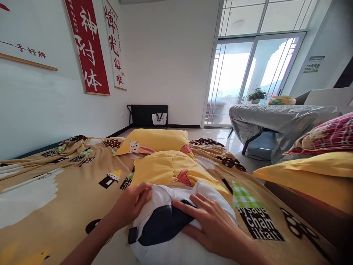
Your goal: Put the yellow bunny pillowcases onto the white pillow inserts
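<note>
A plump white pillow [162, 253] with a dark navy patch [158, 224] lies on the bed directly before me. At its upper left corner, the fingers of my left hand [129, 206] are pinched together on the white cloth. My right hand [211, 219] rests over the pillow's right side, fingers spread and pressing on the white and navy fabric. A yellow pillowcase [157, 169] with a red print lies crumpled against the pillow's far edge; where its opening runs is hard to see. Behind it lies a yellow pillow [162, 138] with a rabbit print.
A tan patterned blanket [79, 191] covers the bed. To the right are a yellow pillow [311, 173] and a plaid red cushion [328, 132]. Beyond stands a plastic-covered table [278, 114] with a potted plant [256, 95]. A white bag [159, 119] is by the far wall.
</note>
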